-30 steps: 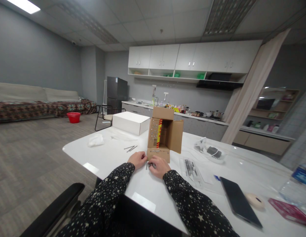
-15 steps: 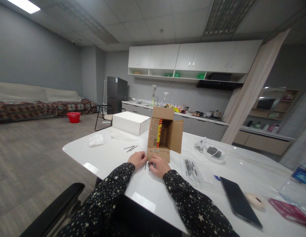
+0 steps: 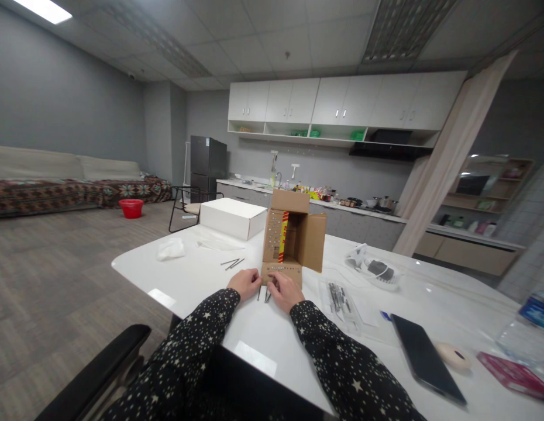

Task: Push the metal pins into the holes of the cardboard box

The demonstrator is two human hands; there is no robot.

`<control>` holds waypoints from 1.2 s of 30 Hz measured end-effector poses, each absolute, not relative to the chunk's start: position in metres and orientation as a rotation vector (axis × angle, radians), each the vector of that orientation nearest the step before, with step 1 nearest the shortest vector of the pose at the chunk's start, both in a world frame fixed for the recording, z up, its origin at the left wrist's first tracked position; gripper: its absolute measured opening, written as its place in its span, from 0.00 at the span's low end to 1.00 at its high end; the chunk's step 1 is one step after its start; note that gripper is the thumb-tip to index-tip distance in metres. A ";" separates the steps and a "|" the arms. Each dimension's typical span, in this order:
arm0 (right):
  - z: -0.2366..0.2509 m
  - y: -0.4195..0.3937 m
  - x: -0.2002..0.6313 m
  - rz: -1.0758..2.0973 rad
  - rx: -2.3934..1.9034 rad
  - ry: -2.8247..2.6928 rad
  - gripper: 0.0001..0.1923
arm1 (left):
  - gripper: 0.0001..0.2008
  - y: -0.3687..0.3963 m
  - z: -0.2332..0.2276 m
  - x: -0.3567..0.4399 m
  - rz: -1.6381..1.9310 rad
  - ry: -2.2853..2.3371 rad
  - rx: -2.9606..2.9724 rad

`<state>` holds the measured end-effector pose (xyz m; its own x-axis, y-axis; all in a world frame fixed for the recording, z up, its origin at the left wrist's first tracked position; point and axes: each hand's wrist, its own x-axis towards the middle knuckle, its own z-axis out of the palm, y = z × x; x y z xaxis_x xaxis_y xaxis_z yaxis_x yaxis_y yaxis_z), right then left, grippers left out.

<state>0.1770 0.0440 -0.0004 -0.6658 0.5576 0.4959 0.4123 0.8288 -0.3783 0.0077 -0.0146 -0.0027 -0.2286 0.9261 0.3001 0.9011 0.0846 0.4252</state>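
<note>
Crept up since a second ago so right hand (image 3: 284, 290) now pinches at the cardboard box (image 3: 289, 242) front flap, left hand (image 3: 244, 283) loosely curled beside thin metal pins (image 3: 262, 293) on white table (image 3: 202, 280); best kept slow and steady.

— How is the light behaving in this room?
— It is staying dim and cool; a ceiling panel (image 3: 41, 10) is glowing at the top left, and the white table (image 3: 197, 278) is throwing back pale square reflections.
— Anything smearing or bending?
— The wide lens is bowing walls and ceiling lines toward the edges, and small things near the hands are blurring into grain
</note>
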 end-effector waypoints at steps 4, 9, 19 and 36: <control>-0.006 0.054 0.176 0.416 -0.847 -2.250 0.19 | 0.13 -0.016 -0.001 0.009 0.835 2.282 1.910; -0.009 0.064 0.176 0.526 -0.880 -2.110 0.26 | 0.13 -0.016 -0.001 0.009 0.827 2.282 1.909; -0.008 0.069 0.177 0.581 -1.053 -2.000 0.33 | 0.13 -0.015 -0.007 0.005 0.845 2.277 1.927; 0.006 0.058 0.181 0.233 -1.363 -2.234 0.28 | 0.14 -0.016 -0.003 0.007 0.827 2.279 1.908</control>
